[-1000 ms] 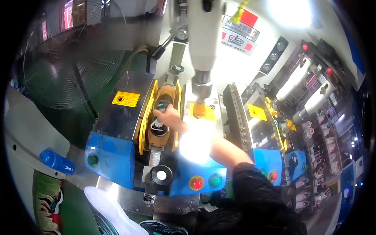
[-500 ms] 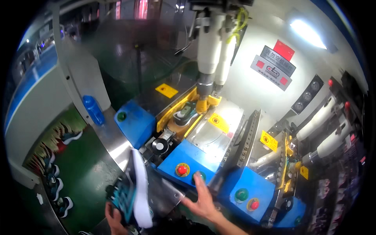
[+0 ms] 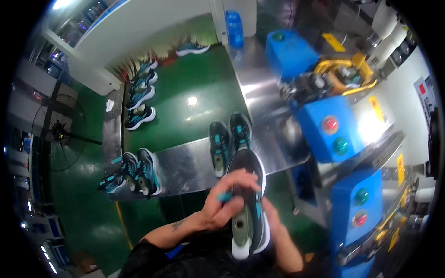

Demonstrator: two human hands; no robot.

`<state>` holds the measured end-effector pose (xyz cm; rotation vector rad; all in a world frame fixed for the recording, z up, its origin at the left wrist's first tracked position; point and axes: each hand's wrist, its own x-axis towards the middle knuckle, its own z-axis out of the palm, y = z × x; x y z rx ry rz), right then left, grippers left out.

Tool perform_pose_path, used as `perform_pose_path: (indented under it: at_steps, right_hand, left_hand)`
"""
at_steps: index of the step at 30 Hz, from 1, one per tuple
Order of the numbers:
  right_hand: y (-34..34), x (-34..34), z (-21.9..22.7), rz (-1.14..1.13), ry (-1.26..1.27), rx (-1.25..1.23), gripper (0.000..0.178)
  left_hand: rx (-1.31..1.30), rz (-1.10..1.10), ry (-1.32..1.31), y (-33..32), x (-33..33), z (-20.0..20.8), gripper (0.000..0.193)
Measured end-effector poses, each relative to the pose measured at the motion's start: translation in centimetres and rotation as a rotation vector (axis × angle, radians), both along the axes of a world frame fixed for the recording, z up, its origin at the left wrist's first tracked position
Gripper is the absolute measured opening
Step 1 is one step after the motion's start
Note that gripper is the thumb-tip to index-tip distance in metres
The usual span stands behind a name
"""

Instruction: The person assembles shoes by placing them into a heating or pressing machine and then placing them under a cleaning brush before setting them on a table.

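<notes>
A dark sneaker (image 3: 252, 199) with teal trim, an olive heel and a white sole is held in front of me, toe pointing away. My left hand (image 3: 227, 199) lies over its top from the left, fingers curled around the lace area, with a bit of teal showing at the fingers. My right hand (image 3: 272, 217) grips the sneaker's right side along the sole; its fingers are mostly hidden behind the shoe. Just beyond the toe, a similar pair stands on the metal ledge: a left sneaker (image 3: 219, 147) and a right sneaker (image 3: 240, 131).
More sneakers (image 3: 143, 171) stand at the ledge's left end. Several others (image 3: 140, 116) line the green surface's left side. A blue bottle (image 3: 234, 30) stands at the back. To the right is a press with blue button boxes (image 3: 331, 127) and another sneaker (image 3: 347, 76) inside its yellow frame.
The view has swung left and down. My right hand has left the area by the press's green button and now holds the sneaker. My left hand has shifted onto the shoe's top.
</notes>
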<state>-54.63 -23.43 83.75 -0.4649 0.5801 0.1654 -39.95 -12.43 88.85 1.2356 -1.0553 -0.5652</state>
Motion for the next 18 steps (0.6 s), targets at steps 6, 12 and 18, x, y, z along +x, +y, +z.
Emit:
perform_pose_path:
  at_steps: [6, 12, 18]
  right_hand:
    - [4.9, 10.8, -7.4, -0.185, 0.143, -1.040, 0.067]
    - [5.6, 21.3, -17.5, 0.058, 0.612, -1.727, 0.066]
    - [3.6, 19.9, -13.6, -0.071, 0.697, -1.268, 0.074]
  left_hand:
    - [-0.025, 0.491, 0.508, 7.5, 7.4, -5.5, 0.029]
    - [0.126, 0.455, 0.591, 10.7, 15.3, -6.1, 0.032]
    - [0.067, 0.217, 0.538, 9.6, 20.2, -6.3, 0.037]
